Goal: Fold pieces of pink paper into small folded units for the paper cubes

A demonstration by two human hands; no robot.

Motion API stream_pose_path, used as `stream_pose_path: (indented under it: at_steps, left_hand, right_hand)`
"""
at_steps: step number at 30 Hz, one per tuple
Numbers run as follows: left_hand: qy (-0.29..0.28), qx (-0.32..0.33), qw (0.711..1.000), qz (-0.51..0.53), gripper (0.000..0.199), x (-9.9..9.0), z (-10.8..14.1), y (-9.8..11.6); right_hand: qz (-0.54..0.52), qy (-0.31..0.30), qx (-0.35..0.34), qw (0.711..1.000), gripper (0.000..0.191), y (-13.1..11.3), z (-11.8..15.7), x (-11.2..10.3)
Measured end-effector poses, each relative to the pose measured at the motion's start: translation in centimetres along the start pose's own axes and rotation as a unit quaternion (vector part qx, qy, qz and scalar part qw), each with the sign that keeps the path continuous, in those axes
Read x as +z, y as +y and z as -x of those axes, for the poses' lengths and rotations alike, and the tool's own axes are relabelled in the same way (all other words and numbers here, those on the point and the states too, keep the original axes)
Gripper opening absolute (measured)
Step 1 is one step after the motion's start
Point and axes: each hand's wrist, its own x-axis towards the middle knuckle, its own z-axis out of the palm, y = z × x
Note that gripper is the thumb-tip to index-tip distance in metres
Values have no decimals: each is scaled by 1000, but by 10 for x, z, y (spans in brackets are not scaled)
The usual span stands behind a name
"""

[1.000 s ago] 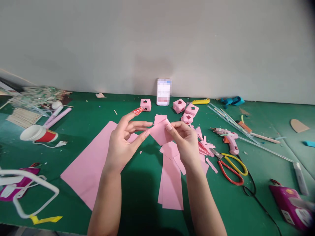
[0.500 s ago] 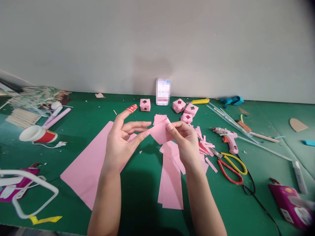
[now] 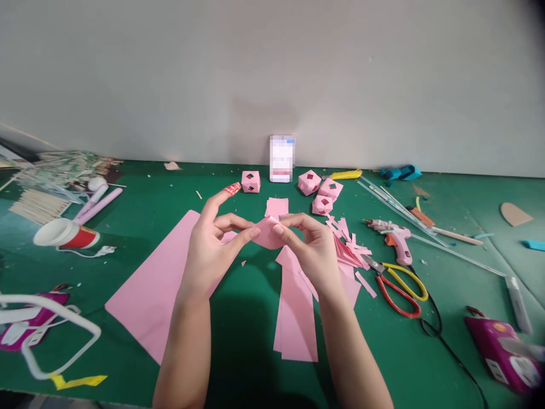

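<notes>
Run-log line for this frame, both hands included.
left hand: pinching pink paper | right hand: pinching same paper | nearby: scissors, glue gun, phone

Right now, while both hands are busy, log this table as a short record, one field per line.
Left hand: thumb and finger pinch the left end of a small paper
Right hand: thumb and fingers grip its right end
Small paper: pink, bent, held above the table
Large sheet: pink, flat, partly behind the left arm
Boxes: four, pink; one left of the phone, three grouped right
Scissors: right of the right hand, near the glue gun
Cup: on its side, far left
</notes>
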Motion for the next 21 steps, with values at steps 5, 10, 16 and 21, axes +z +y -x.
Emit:
stream_pose_path:
  at_steps: [5, 10, 16, 21]
  left_hand:
    - [50, 19, 998, 28, 70, -3, -3, -5]
    - [57, 1, 996, 65, 67, -10, -8, -11]
    - [-29, 0, 996, 89, 67, -9, -9, -12]
    - [3, 44, 995, 85, 57, -4, -5, -9]
  right_hand:
    - [-1, -2, 9, 1000, 21, -2, 1, -1]
    - [-14, 4, 4, 1000, 15, 0, 0, -5]
    - [16, 11, -15, 1000, 12, 2, 0, -4]
    - [39, -18, -53, 998, 8, -1, 1, -1]
